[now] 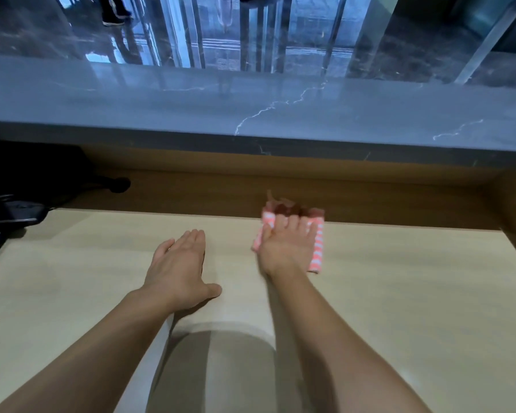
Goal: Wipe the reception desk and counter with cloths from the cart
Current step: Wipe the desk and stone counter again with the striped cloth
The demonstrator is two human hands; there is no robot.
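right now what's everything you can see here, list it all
cloth: 1, pink and white striped, on the desk near its back edge, under the right hand
desk: 1, pale wood, across the foreground
counter: 1, grey marble with white veins, raised ledge behind the desk
back panel: 1, brown wood, between desk and counter
black equipment: count unclear, black, far left of the desk; too dark to identify
floor: dark, glossy, beyond the counter
shoes: 1 pair, dark, top left on the floor, another person's
left hand: 1, flat on the desk, left of the cloth, not touching it
right hand: 1, fingers spread, pressing on the cloth
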